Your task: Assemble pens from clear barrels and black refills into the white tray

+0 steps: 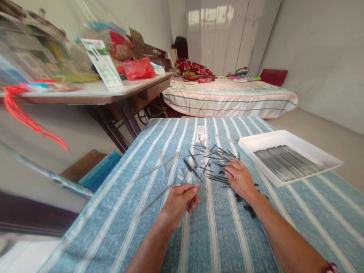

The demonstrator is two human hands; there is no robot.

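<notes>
My left hand [182,199] is closed in a pinch above the striped cloth, around a slim clear tube [196,185] that shows faintly at its fingertips. Farther right, my right hand [240,178] has its fingers bent together at a loose pile of thin black sticks [223,153]. Whatever lies between those fingertips is hidden. More black sticks [217,177] lie just left of the right hand. Small black caps or plugs [250,211] are scattered beneath the right forearm. Small clear plastic pieces [182,173] lie between the hands, and long clear tubes [155,201] are to the left.
A white tray [292,182] at the right holds a row of slim dark-cored sticks [287,163]. The striped tablecloth [113,227] covers the work table. At left stands a desk [93,99] with bags and hanging red cords [36,129]. Behind is a bed [227,98].
</notes>
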